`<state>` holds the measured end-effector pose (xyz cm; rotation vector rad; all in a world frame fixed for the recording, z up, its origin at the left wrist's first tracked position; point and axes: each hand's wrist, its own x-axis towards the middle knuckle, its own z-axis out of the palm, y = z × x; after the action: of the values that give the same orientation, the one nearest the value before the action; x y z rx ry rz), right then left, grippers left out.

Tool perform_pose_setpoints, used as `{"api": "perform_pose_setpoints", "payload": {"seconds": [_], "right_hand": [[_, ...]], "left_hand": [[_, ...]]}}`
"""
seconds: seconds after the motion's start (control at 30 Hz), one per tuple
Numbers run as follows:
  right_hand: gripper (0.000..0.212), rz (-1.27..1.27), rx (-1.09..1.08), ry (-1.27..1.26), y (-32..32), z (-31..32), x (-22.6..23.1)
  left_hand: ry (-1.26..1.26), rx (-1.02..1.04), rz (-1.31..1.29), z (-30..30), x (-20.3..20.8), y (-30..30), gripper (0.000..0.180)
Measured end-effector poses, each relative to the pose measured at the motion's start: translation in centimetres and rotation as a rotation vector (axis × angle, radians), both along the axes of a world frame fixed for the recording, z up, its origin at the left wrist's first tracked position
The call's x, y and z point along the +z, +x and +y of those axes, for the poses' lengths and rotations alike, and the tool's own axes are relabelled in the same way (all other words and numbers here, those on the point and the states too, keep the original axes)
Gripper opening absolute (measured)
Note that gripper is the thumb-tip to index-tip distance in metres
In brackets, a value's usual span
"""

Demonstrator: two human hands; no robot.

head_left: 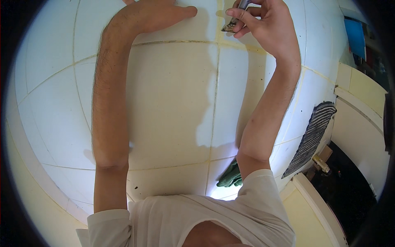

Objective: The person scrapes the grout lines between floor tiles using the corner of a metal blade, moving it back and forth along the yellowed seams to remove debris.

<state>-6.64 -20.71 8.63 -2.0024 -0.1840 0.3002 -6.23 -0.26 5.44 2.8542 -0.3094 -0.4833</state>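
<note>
At the top of the picture my left hand (162, 15) is by the white tiled floor (173, 99), its thumb stretched out to the right. Most of its other fingers run past the upper edge; it holds nothing that I can see. My right hand (265, 22) grips a small grey-handled tool (242, 5) between thumb and fingers. The tool's flared, slanted tip (228, 27) is dark and dirty and points down-left, close to a yellowish grout line (236, 44). I cannot tell whether the tip touches the tile.
A crumpled dark green cloth (231, 175) lies by my right elbow. To the right, a black-and-white striped mat (310, 138) lies near a doorway's raised edge (360, 108). A blue object (355, 37) stands beyond at the upper right. Shadows of my arms fall across the tiles.
</note>
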Motion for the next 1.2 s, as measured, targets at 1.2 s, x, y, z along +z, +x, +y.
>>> {"api": "perform_pose_setpoints", "payload": {"seconds": [1.2], "right_hand": [[0.053, 0.166, 0.018, -0.118, 0.6, -0.4, -0.6]], "left_hand": [[-0.029, 0.009, 0.004, 0.1, 0.0, -0.1, 0.095]]}}
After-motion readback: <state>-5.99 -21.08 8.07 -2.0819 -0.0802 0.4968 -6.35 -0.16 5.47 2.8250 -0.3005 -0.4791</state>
